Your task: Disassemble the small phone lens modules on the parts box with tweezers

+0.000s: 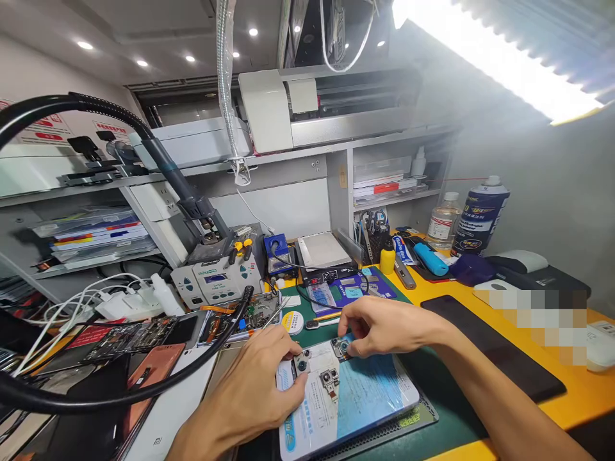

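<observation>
A flat blue and white box [369, 390] lies in front of me on a green mat. Over its left edge, my left hand [254, 384] has thumb and forefinger curled around a phone camera module [302, 363] with dark round lenses. At the far edge, my right hand [384, 326] pinches a second camera module [341, 346] between thumb and bent fingers. Between the hands, a loose camera module [329, 379] with a short flex tail rests on the box. Parts of both gripped modules are hidden by fingers.
A black hose [154, 403] arcs across the left side, over phone parts and circuit boards [132, 336]. A soldering station [218, 282] stands behind. A toothbrush [319, 324] lies beyond the box. On the right are a dark slab [485, 342] and a spray can [480, 218].
</observation>
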Tool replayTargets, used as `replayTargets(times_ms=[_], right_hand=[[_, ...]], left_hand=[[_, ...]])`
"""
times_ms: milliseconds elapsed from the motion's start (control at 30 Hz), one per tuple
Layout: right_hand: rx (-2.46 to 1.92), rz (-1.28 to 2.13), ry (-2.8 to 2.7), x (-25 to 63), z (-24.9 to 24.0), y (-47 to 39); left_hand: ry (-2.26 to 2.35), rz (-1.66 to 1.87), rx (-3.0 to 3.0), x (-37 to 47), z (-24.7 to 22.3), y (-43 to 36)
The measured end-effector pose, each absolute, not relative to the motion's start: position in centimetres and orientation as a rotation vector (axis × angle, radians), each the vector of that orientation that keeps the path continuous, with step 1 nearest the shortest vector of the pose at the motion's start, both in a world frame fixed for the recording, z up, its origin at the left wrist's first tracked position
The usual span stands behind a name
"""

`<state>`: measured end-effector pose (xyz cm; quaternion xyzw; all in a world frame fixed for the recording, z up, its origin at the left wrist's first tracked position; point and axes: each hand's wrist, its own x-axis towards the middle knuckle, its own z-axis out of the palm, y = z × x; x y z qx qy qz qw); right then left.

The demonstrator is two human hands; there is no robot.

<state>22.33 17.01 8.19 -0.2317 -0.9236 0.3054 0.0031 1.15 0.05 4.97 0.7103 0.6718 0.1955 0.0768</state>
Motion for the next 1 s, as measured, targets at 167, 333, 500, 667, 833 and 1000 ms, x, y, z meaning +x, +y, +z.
replayTargets(times_ms=[167,333,500,667,833,1000], right_hand=[[-0.809,0.835,-2.853,22.4,8.0,18.1],[-0.905,0.751,-2.88,22.3,7.5,18.8],[-0.948,0.807,-2.961,22.2,6.8,19.1],[-0.962,0.871,-2.976,22.2,6.6,19.0],[-0.974,0.919,-2.968,22.1,6.6,18.9],[-1.003,1.015,-2.949,21.6,5.9,19.1]], left_hand=[[2.027,0.529,2.062,-0.1,6.0,-0.8],[2.01,0.397,2.016,-0.5,6.3,-2.4],[1.988,0.326,2.011,0.5,5.2,-3.3],[1.974,0.345,2.029,0.3,4.8,-3.3],[1.966,0.329,2.036,0.1,4.9,-3.6],[1.977,0.304,2.029,0.6,5.3,-3.9]])
